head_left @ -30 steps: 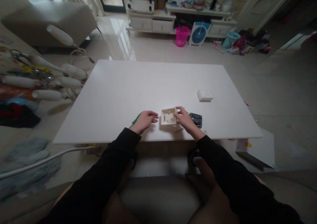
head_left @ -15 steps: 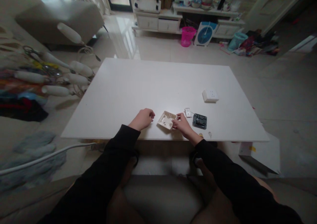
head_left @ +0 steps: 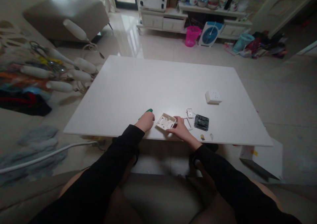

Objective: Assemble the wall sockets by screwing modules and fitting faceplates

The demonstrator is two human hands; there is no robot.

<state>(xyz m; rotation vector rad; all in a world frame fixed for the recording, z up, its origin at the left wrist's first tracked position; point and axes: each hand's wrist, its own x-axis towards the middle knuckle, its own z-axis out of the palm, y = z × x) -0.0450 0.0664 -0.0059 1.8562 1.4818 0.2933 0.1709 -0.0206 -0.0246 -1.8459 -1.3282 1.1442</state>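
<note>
Near the front edge of the worktop, right about the middle, it's my right hand doing the holding: grip clamped on the cream open box, thumb at the near corner, fingers along the right wall, hollow side facing up at me! Over at nine o'clock from that box, my left hand is low, fingers curled in, a green handle poking out past the knuckles; whether that grip is closed on it, I cannot tell from up here. Round to three o'clock, and a white frame peeks out beside my right hand, the black plate lying just beyond. At two o'clock, a small white piece, and farther out that way the white socket box, holes showing on its top. Down at four o'clock, close to the edge, two little ones: a yellowish bit and, just beside it, a clear bit.
</note>
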